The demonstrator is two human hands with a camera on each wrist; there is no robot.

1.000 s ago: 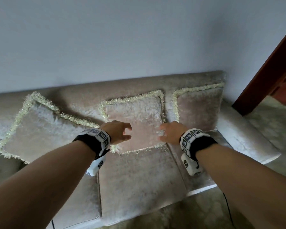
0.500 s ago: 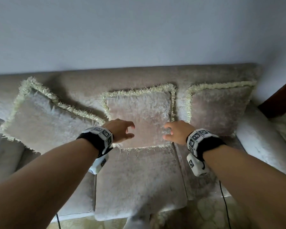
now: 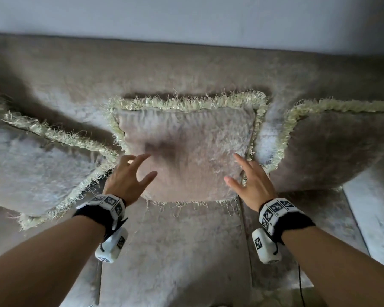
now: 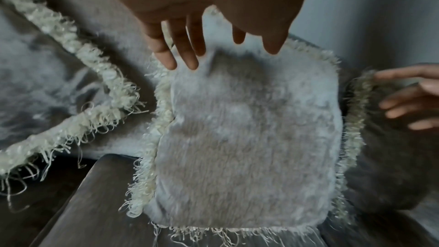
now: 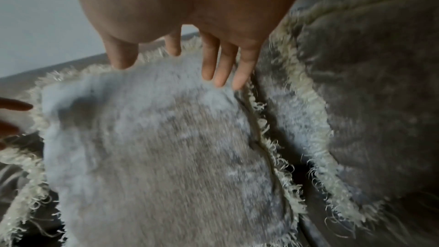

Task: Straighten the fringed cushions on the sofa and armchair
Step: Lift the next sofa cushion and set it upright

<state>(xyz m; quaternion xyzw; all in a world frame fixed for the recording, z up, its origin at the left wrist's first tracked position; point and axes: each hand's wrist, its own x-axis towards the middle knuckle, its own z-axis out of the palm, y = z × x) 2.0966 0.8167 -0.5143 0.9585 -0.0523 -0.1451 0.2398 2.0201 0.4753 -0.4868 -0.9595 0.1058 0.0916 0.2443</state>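
Both hands have spread open since a second ago, when their fingers were curled near the lower corners of the middle cushion (image 3: 186, 151), and the view has closed in on the sofa (image 3: 186, 69). As the head view shows things now, that cushion stands roughly square against the sofa back, its fringe level along the top and a shallow dent darkening its face toward 10 o'clock of centre. At 9 o'clock from it the left cushion (image 3: 31, 165) lies tilted, one corner dipping down toward the seat, so it looks like work not yet done. At 3 o'clock the right cushion (image 3: 333, 147) leans upright with its fringed edge close beside the middle one; whether it needs attention is hard to judge. No armchair shows in any view, so that part of the job presumably remains. My reading is that the task is early to midway. The left hand (image 3: 129, 176) hovers wide open at the middle cushion's 8 o'clock corner, fingers fanned, holding nothing. The right hand (image 3: 251, 180) mirrors it at the 4 o'clock corner, fingers straight and spread, empty too. The wrist views put the fingertips over the plush face, though contact cannot be told for certain.
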